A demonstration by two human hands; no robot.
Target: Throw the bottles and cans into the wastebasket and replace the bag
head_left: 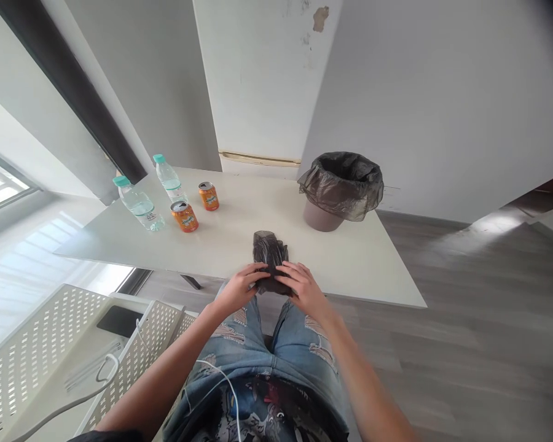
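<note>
Two bottles (138, 205) and two cans (184, 216) stand at the left of the worktop (239, 236). At its near edge the left hand (237, 290) and right hand (304, 287), fingers half curled, pinch a crumpled dark bag (270, 250). It is probably light, limp and slippery, and best gripped by a bunched edge. A lined bin (341, 190) stands to the right.

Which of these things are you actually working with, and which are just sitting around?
In use: dark folded bag, touched by left hand and right hand, at the near edge of the table.

Lying about: near water bottle, far water bottle, near orange can, far orange can, bag-lined bin, white cart.
</note>
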